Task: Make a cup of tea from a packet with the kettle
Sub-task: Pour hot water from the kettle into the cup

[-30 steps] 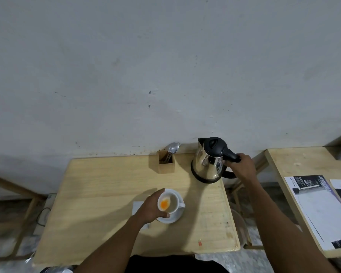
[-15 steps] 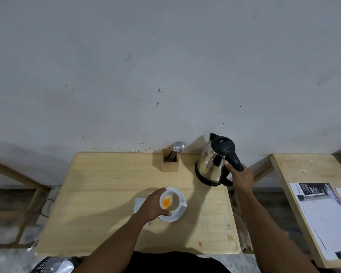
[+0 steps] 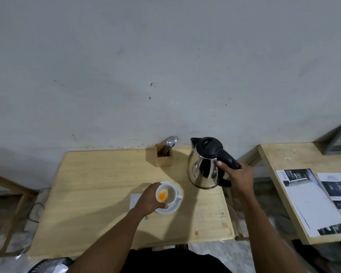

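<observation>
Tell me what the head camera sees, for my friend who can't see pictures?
A right hand grips the steel kettle by its black handle, while the left hand holds a white cup on its saucer, on a wooden table.

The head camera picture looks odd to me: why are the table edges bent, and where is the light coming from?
Head view: the wide-angle lens bows the pale wooden table; shadows of the wooden spoon holder and shiny steel kettle with black lid fall leftward, suggesting light from the right; the kettle mirrors its surroundings; the left hand looks slightly soft.
</observation>
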